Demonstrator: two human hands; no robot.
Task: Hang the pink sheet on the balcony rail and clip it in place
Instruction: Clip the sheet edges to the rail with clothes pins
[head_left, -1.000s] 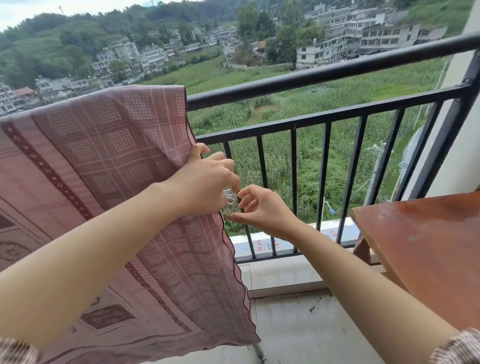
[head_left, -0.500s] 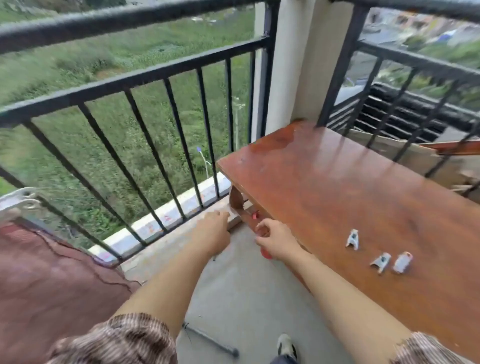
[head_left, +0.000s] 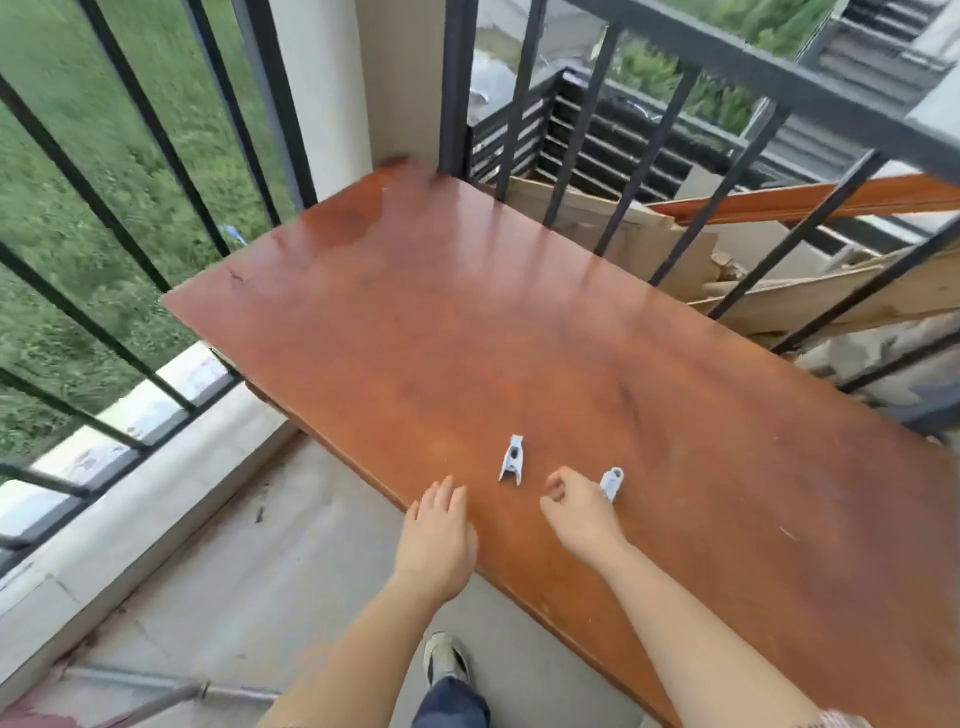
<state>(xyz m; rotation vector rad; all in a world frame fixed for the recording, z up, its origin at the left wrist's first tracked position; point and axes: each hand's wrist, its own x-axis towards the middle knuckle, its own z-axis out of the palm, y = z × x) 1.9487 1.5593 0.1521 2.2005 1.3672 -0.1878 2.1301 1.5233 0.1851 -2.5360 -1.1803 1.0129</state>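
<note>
Head view: looking down at a reddish-brown wooden table (head_left: 467, 322) on a balcony, both bare forearms reaching in from below.
Left hand (head_left: 439, 540): fingers loosely together and nearly flat, palm down at the table's near edge, holding nothing.
Right hand (head_left: 579, 512): fingers curled in over the tabletop; whether they grip anything I cannot tell.
Clips: one white clothes clip (head_left: 511, 460) lies on the table between the hands, touching neither; a second white clip (head_left: 611, 482) lies just beside the right hand's knuckles, partly hidden by them.
Balcony rail (head_left: 130, 171): black metal bars along the left and far sides, green field beyond.
Pink sheet: out of the frame.
Floor: grey concrete, one shoe (head_left: 445, 657) visible below the hands.
</note>
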